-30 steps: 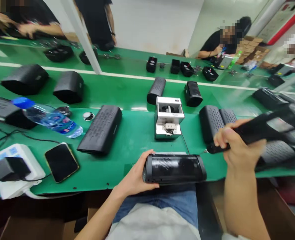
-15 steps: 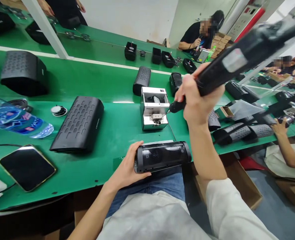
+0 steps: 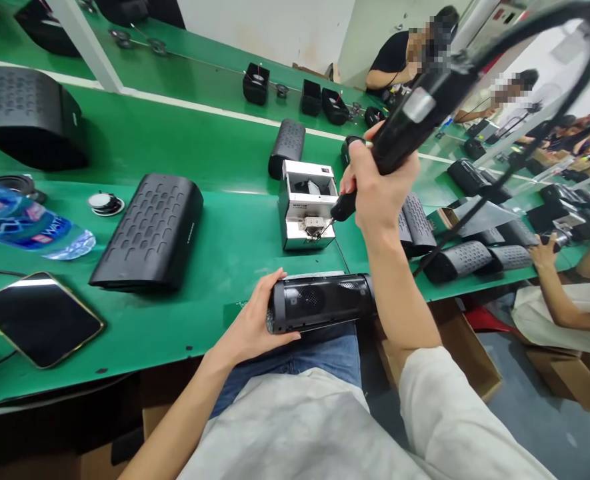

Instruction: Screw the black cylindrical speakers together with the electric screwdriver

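Note:
My left hand (image 3: 255, 313) is closed around the left end of a black speaker (image 3: 325, 303), which lies on its side at the table's front edge. My right hand (image 3: 382, 183) grips a black electric screwdriver (image 3: 409, 120), with its cable looping off to the upper right. The driver's thin bit points down-left, close to the metal outlet on the front of a silver screw feeder (image 3: 295, 230). Whether the bit touches a screw there is too small to tell. Left of the feeder rests a black speaker housing (image 3: 147, 230) with a textured face.
A phone (image 3: 42, 320), a water bottle (image 3: 25, 220) and a small round speaker driver (image 3: 105, 203) lie on the left. More speaker housings (image 3: 457, 260) stand at the right. Open cartons (image 3: 469, 353) sit on the floor below. Several people work nearby.
The electric screwdriver in my right hand has tilted more upright and moved left, its bit staying near the feeder's outlet. My left hand keeps hold of the speaker. The whole view has shifted slightly.

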{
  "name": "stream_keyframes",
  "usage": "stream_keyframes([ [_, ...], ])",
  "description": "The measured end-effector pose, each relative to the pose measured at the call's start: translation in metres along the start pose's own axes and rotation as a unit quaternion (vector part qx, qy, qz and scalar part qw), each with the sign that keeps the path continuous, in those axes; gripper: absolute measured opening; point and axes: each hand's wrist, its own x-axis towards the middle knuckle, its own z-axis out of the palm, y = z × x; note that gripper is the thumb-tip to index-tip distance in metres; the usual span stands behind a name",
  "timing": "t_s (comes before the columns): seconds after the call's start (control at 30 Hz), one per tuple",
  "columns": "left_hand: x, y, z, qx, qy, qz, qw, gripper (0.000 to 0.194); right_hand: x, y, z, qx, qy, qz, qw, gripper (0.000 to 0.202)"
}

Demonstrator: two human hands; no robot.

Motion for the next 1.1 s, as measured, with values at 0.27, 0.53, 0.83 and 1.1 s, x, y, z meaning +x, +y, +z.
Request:
stream_keyframes([
  [0.27,0.000,0.001,-0.001,0.007,0.001,-0.001,1.000,0.126,0.016,-0.001,0.002,-0.012,-0.001,0.014,1.000,0.057],
  [0.53,0.000,0.002,-0.001,0.009,-0.002,-0.002,1.000,0.129,0.019,0.011,0.011,0.029,0.002,0.024,0.999,0.055],
  [0.83,0.000,-0.001,0.002,0.006,0.008,0.015,1.000,0.140,0.016,0.011,0.009,0.032,-0.010,0.016,0.999,0.062],
  [1.1,0.002,-0.001,0.003,0.024,0.020,0.041,0.999,0.136,0.022,0.019,0.012,0.042,-0.151,0.001,0.988,0.081],
])
